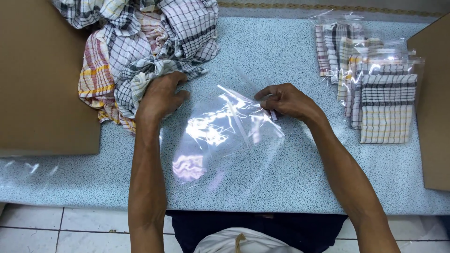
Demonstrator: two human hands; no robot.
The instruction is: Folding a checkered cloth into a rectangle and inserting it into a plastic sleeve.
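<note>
Nearest, below the table [290,182] edge: white floor tiles, dark trousers, a pale bundle at the lap. On the speckled blue table, dead centre: a clear bag [220,136], flat, glossy with glare. At the bag's upper right corner: right hand [283,100], grip pinched together on the bag's edge and a small strip there. Just left of the bag: left hand [159,98], grip curled loosely, fingertips touching the cloth pile [140,51]; whether clamped on the cloth, cannot tell. Up and left of the bag: that pile of checked cloths, crumpled, partly over a brown box [42,79]. Well right of the bag: packed cloths [375,79] in clear bags, overlapping in a row. Far right of the bag: a second brown box [436,107].
</note>
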